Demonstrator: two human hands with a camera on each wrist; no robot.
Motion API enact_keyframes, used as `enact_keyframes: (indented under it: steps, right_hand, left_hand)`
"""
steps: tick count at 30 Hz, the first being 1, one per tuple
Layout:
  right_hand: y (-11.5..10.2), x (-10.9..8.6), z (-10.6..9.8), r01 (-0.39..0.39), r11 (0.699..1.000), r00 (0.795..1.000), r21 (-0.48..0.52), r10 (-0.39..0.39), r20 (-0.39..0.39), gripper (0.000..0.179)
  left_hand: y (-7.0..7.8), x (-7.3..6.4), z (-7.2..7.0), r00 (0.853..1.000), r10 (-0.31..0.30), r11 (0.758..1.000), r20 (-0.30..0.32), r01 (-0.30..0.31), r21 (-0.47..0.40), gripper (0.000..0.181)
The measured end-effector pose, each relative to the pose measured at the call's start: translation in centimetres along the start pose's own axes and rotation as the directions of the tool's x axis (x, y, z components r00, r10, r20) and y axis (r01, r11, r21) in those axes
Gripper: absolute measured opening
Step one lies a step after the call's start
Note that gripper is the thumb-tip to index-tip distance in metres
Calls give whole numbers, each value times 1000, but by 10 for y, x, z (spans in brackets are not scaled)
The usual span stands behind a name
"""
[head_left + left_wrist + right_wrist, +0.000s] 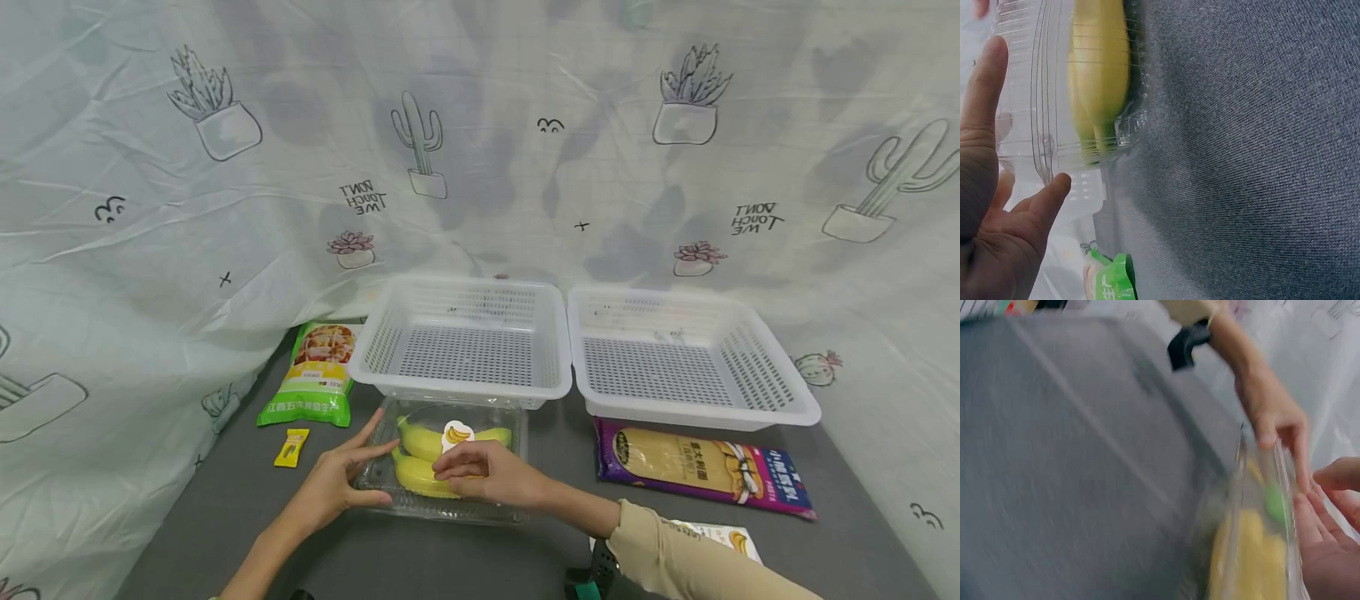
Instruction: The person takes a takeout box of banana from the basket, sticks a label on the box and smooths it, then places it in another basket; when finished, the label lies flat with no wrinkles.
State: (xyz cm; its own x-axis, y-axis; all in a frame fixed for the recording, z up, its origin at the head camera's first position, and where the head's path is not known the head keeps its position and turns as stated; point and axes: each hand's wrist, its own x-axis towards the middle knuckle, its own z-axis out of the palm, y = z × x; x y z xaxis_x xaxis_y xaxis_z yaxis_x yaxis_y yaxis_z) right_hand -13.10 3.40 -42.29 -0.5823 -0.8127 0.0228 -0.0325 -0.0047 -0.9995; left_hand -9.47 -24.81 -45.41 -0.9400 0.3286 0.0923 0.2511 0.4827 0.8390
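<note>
A clear plastic clamshell box (487,508) holds yellow bananas (420,475) on the dark table. A white sticker with a banana picture (457,433) shows on its lid. My left hand (337,479) is at the box's left side, fingers spread and fairly straight; in the left wrist view its fingertips are at the box's rim. Over the lid, my right hand (495,477) has loosely bent fingers and covers the sticker's lower edge. Thumb and fingertips come close together in the right wrist view, with nothing visible between them; contact with the sticker is unclear.
Two white perforated baskets (461,387) (697,408) stand behind the box. At left lie a green food bag (311,392) and a small yellow packet (292,447). A pasta pack (705,467) and a white sheet with a banana picture (731,537) lie at right.
</note>
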Motion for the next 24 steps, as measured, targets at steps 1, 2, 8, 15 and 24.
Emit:
enact_keyframes:
  steps: [1,2,8,15,24]
  right_hand:
    - [0,-3,2,12,1000,1000,27,-12,-10,30]
    - [-1,-7,5,36,999,999,35,-35,-28,30]
    - [13,-36,18,293,903,904,-314,-369,-218,27]
    - [48,-56,23,118,669,776,-734,-524,-353,65]
    - [71,-52,38,-80,856,780,-511,-265,-566,98]
  left_hand:
    - [0,0,0,1000,-1,1000,-2,1,6,71]
    - [0,0,0,1000,-1,1000,-3,1,9,71]
    - [2,-1,-3,999,11,1000,37,-11,6,72]
    - [0,-2,-21,990,73,995,117,-65,-70,68]
    - [-7,31,-48,971,135,986,-199,-111,127,54]
